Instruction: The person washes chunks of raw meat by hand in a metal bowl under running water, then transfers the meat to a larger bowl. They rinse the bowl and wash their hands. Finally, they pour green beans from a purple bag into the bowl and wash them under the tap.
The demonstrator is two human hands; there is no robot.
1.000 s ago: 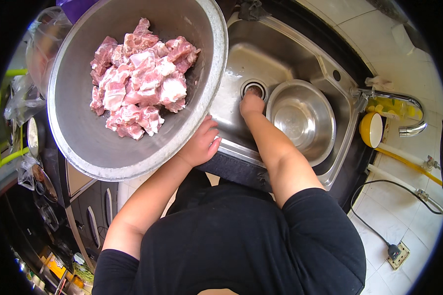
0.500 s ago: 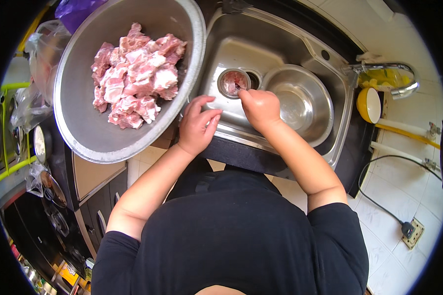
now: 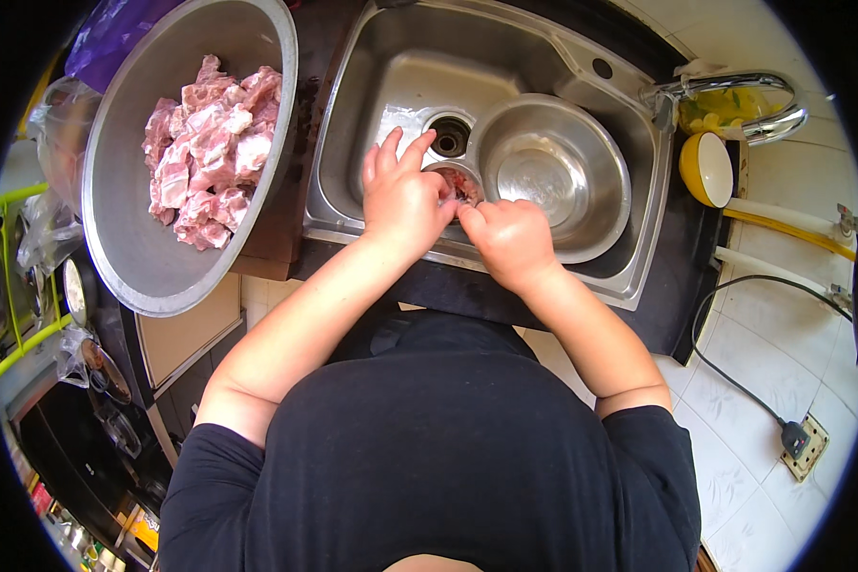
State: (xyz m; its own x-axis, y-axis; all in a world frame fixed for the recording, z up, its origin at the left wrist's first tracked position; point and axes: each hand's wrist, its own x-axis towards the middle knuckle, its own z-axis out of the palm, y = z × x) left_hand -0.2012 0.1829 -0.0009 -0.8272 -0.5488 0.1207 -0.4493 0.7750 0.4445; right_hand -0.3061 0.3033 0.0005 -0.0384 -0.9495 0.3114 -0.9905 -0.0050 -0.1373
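A small round sink strainer (image 3: 464,181) with reddish meat scraps in it is held over the near side of the sink. My right hand (image 3: 513,240) is closed on its near edge. My left hand (image 3: 400,195) meets it from the left, thumb and forefinger pinched at the rim while the other fingers spread upward. The fingertips partly hide the strainer. Just beyond it, the drain hole (image 3: 448,136) lies uncovered. To the right, a round steel basin (image 3: 596,214) stands in the sink (image 3: 419,81).
A large grey metal bowl (image 3: 114,219) of raw meat chunks (image 3: 210,148) stands left of the sink. The chrome faucet (image 3: 772,124) is at the right, above a yellow bowl (image 3: 704,172). A black cable (image 3: 734,381) runs to a wall socket (image 3: 810,453).
The strainer has come away from beside the drain hole, nearer to me. My left hand has moved right from the sink edge to the strainer. The view has shifted, too.
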